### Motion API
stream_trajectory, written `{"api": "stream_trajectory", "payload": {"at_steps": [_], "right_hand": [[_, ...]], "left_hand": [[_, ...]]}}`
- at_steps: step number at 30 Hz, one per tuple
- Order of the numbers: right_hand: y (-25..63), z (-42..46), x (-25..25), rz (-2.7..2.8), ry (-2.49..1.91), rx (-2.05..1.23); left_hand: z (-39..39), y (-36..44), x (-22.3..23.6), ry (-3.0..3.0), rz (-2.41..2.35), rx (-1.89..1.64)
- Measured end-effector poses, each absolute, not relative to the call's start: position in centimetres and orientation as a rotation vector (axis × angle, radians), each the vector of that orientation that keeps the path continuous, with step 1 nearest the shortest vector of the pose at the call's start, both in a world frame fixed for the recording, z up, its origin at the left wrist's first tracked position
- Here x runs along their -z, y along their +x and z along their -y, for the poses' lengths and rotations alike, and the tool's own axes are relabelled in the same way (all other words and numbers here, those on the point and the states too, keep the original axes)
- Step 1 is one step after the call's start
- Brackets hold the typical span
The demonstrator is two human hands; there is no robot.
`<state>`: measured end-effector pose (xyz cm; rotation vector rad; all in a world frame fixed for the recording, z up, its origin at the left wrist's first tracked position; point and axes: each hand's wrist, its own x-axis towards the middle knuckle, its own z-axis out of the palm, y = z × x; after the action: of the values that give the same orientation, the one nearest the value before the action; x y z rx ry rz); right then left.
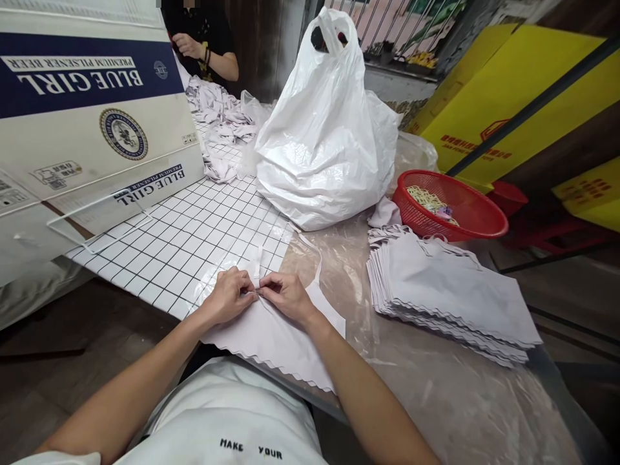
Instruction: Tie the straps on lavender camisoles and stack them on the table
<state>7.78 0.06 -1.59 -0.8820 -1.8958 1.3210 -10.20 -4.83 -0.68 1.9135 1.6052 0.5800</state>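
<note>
A pale lilac garment piece (290,345) with a scalloped lower edge and thin straps lies at the table's front edge before me. My left hand (229,295) pinches its upper edge, fingers curled. Close beside it, my right hand (285,295) pinches the same edge between thumb and forefinger. The fingertips of both hands almost meet where a strap (259,263) rises from the fabric. Another strap (317,255) curves away over the plastic sheet. Whatever small detail sits between the fingertips is too small to make out.
A stack of similar pieces (445,284) lies to the right, below a red basket (453,210) holding small pale items. A full white plastic bag (329,142) stands behind. Left is a beer carton (97,116). Another person's hand (188,46) is beyond a fabric pile (217,113).
</note>
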Motion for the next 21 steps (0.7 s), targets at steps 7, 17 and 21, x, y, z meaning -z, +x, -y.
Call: {"api": "stream_trajectory", "payload": {"at_steps": [7, 17, 21], "right_hand": [[7.1, 0.4, 2.1, 1.700, -0.982, -1.471], [8.7, -0.1, 0.4, 1.905, -0.923, -1.532], [8.4, 0.1, 0.5, 1.916, -0.916, -1.478]], "left_hand": [[4.7, -10.1, 0.5, 1.921, -1.595, -0.572], [5.1, -9.9, 0.6, 1.922, -1.614, -0.621], [5.0, -10.0, 0.5, 1.918, -1.596, -0.606]]}}
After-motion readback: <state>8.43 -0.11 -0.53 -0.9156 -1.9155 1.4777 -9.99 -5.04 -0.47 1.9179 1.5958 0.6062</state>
